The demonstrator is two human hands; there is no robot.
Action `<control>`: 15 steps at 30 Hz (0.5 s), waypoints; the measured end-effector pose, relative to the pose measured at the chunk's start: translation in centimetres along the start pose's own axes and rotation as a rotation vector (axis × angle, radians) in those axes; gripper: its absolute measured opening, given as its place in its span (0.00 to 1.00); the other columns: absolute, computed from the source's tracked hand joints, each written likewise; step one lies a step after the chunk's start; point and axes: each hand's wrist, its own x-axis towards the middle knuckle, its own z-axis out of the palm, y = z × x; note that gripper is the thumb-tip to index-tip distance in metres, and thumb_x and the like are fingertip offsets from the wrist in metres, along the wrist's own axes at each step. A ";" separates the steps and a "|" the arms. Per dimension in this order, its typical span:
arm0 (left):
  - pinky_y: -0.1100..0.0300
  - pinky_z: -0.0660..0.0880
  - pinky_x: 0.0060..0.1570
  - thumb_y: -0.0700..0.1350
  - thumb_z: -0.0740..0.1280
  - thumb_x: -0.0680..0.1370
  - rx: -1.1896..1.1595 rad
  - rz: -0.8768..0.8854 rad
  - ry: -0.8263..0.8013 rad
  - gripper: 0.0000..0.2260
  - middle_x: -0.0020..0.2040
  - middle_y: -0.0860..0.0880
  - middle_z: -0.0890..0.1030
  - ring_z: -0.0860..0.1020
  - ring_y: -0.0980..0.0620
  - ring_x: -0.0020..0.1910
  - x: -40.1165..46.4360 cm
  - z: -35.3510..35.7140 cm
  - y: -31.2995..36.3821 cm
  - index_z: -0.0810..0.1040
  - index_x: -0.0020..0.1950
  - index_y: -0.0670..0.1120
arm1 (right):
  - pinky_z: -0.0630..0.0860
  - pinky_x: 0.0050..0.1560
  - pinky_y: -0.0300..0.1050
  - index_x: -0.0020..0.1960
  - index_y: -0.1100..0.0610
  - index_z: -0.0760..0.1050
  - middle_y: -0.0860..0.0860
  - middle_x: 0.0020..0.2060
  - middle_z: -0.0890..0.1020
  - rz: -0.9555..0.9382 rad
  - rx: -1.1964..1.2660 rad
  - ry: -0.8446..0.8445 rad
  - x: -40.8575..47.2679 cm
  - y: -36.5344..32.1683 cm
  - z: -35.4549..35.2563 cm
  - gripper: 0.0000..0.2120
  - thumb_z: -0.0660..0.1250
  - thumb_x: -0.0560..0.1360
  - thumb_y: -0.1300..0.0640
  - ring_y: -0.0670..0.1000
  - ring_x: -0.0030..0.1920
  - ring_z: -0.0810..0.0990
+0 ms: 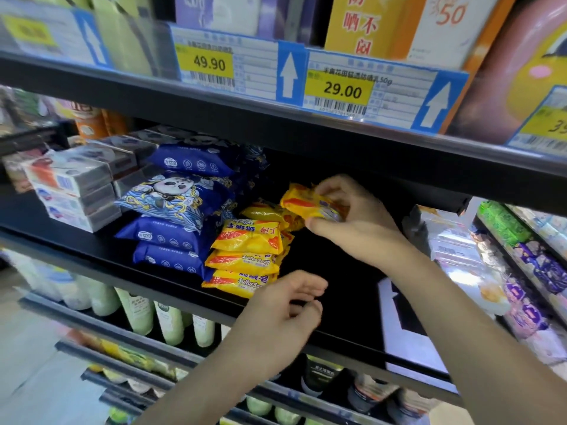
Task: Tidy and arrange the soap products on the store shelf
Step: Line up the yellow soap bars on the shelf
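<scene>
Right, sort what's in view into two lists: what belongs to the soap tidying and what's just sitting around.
Part of the job:
- yellow soap packet, held by the right hand
- stack of yellow soap packets
- blue soap packs
- boxed soap bars
- left hand, fingers loosely curled, holding nothing

Just lying about:
- price tags
- bottles on the lower shelf
- purple packets at right

I see a black shelf (337,271). The soap packet (310,204) in my right hand (356,222) is yellow with a red band. The stacked sulfur soap packets (248,259) show the same yellow and red with white lettering. Beside them, the blue packs (181,210) are deep blue, one printed with a white panda and wave pattern. The soap boxes (73,191) are grey-white with red and blue marks. The price tags (340,90) are yellow on blue-and-white labels with white arrows.
</scene>
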 end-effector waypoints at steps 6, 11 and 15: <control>0.66 0.68 0.67 0.49 0.65 0.83 0.335 0.161 -0.037 0.13 0.62 0.67 0.75 0.69 0.65 0.68 1.2 1.1 -0.3 0.77 0.67 0.61 | 0.74 0.41 0.40 0.49 0.37 0.72 0.40 0.52 0.80 -0.008 -0.071 -0.122 5.7 -2.4 3.8 0.17 0.77 0.67 0.47 0.44 0.50 0.81; 0.76 0.64 0.59 0.50 0.64 0.82 0.465 0.251 -0.011 0.14 0.63 0.65 0.74 0.66 0.67 0.64 2.1 1.8 -1.1 0.75 0.68 0.60 | 0.76 0.47 0.43 0.53 0.39 0.74 0.41 0.55 0.79 -0.032 -0.098 -0.256 7.1 -1.4 6.1 0.16 0.77 0.70 0.47 0.46 0.55 0.79; 0.64 0.72 0.62 0.49 0.64 0.81 0.611 0.294 0.032 0.16 0.64 0.60 0.76 0.69 0.60 0.65 3.2 2.6 -1.0 0.75 0.69 0.58 | 0.75 0.55 0.43 0.54 0.40 0.80 0.38 0.56 0.80 -0.076 -0.027 -0.235 7.1 -0.4 5.4 0.10 0.73 0.75 0.40 0.40 0.56 0.77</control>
